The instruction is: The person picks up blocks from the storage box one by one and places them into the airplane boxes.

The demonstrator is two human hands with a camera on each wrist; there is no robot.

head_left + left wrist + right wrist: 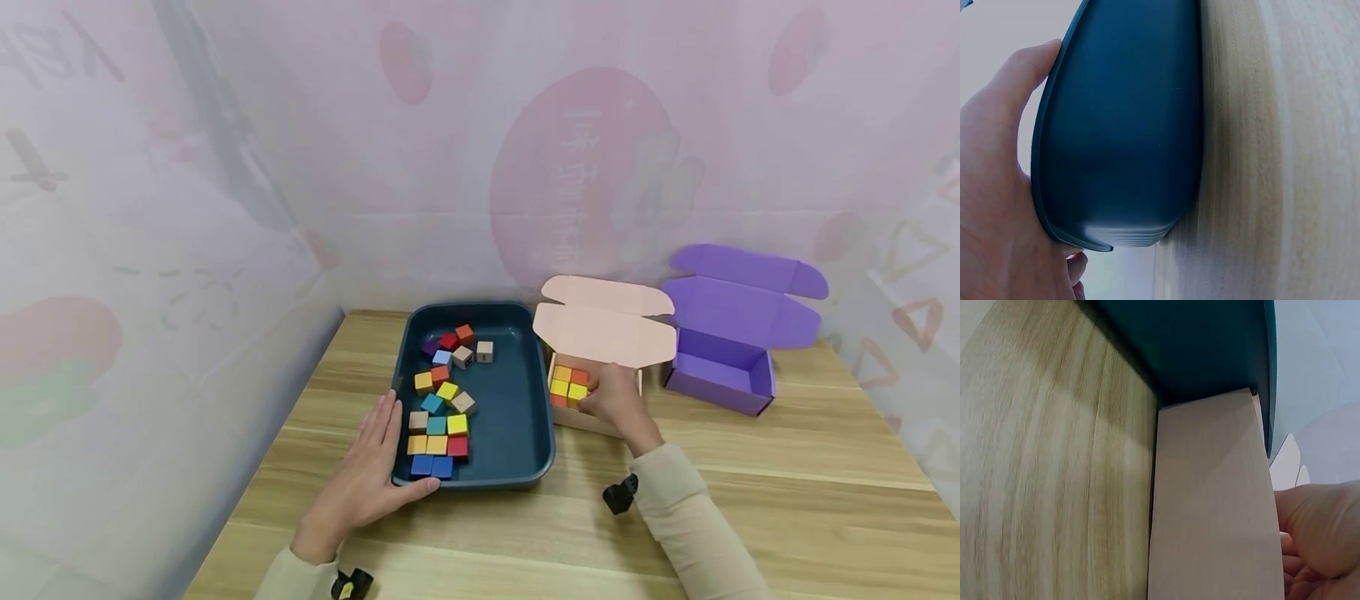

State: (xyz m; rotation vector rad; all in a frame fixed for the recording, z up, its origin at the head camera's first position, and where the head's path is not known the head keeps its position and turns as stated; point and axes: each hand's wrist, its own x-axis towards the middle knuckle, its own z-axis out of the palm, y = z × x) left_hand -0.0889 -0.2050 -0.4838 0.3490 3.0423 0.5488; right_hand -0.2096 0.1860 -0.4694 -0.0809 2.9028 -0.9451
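My left hand (363,467) rests against the near left corner of a dark blue tray (510,479), fingers straight along the left side and thumb at the front rim. The left wrist view shows the thumb against the tray's rim (1036,144). Inside the tray lie several coloured and plain wooden cubes, among them a yellow cube (457,425). My right hand (618,404) reaches into an open pale pink box (585,419), fingertips beside a yellow cube (576,392). Orange and yellow cubes sit in its left part. The hand hides the box's right part; I cannot tell whether it holds a cube.
An open purple box (720,392) stands to the right of the pink one, its lid raised behind it. All stand on a wooden table (810,483). The pink box's front wall (1213,500) is close beside the tray. A printed cloth (450,167) hangs behind.
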